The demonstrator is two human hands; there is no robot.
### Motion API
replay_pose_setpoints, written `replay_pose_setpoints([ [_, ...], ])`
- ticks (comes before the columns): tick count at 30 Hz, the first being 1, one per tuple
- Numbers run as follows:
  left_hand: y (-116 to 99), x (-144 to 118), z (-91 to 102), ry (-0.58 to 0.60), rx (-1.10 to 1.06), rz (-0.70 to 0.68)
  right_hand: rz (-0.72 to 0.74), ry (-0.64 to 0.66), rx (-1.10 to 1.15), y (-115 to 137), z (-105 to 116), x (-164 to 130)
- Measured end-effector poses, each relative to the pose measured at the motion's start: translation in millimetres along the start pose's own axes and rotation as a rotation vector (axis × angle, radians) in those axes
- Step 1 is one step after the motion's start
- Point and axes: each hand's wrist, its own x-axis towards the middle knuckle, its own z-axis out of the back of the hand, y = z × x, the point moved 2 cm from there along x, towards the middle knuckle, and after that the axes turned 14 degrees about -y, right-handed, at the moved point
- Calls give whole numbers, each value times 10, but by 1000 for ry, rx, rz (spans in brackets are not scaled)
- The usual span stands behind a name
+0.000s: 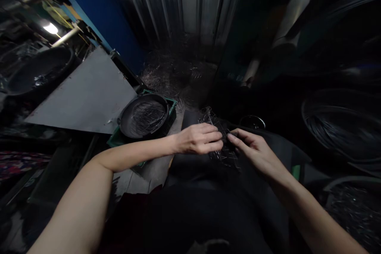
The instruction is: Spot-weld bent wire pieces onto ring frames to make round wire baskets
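My left hand [200, 139] reaches in over a small heap of thin bent wire pieces [228, 159] lying on dark cloth in front of me. Its fingers are curled and pressed together, and what they hold is hidden beneath them. Close by on the right, my right hand [253, 146] pinches with thumb and forefinger at what looks like a thin dark wire piece [228, 130]. The fingertips of the two hands are a short gap apart. More wire pieces stick up just beyond the left fingers.
A round black pan [145, 116] of loose wires sits on a green crate [172, 105] at left. Behind it slants a grey metal sheet [89, 91]. Scattered wires [166, 71] cover the floor ahead. At right are a wire coil [342, 127] and a tub [354, 202] of small metal parts.
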Motion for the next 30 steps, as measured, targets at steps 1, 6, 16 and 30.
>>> replay_pose_setpoints([
  [1, -50, -23, -32, -20, 8, 4, -3, -7, -13, -18, -4, -19],
  [6, -183, -38, -130, -42, -25, -9, -2, -15, -111, -147, -32, -102],
  [16, -299, -13, -114, 370, -30, 154, -1, -71, -228, -313, -137, -73],
  [30, -548, -258, 10, 561, -165, 222, -82, -799, -99, -308, 848, -76],
])
